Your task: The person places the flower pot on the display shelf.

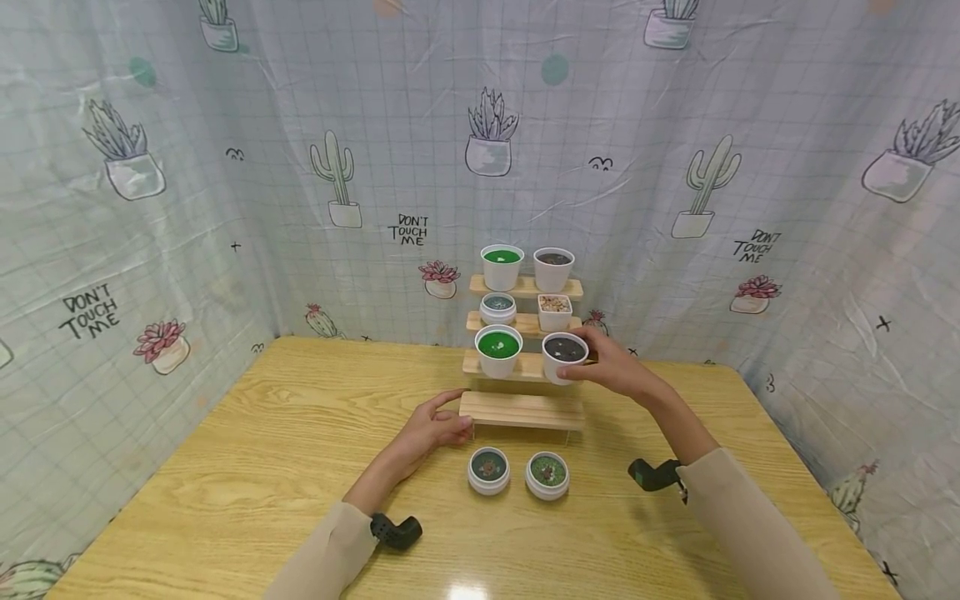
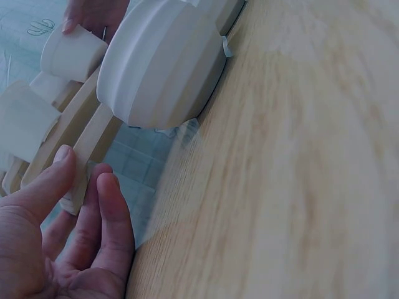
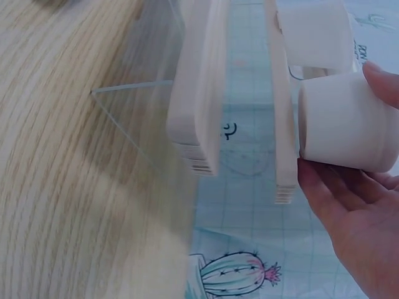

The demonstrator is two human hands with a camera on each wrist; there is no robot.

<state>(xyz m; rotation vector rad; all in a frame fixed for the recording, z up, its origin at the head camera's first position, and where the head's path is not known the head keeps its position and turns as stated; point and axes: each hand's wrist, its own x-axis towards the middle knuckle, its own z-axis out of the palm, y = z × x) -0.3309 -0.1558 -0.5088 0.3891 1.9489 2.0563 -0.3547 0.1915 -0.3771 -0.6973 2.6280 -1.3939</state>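
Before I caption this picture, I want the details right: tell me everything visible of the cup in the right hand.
The cup is white, round and smooth-sided, narrowing from its rim to its base; it looks like plastic or paper. Dark grey filling shows inside. It is roughly upright, at the right end of the second-lowest wooden tier. The right hand grips its side; whether its base rests on the wood is unclear.

Left sleeve (image 1: 330,546): lt beige, plain, ends short of left hand (image 1: 423,429), which is bare. Right sleeve (image 1: 746,521): same; right hand (image 1: 613,365) bare too. Left cam (image 1: 397,532): blk, bent like pipe elbow. Right cam (image 1: 657,476): blk, similar shape, w/ green patch (image 1: 639,477).
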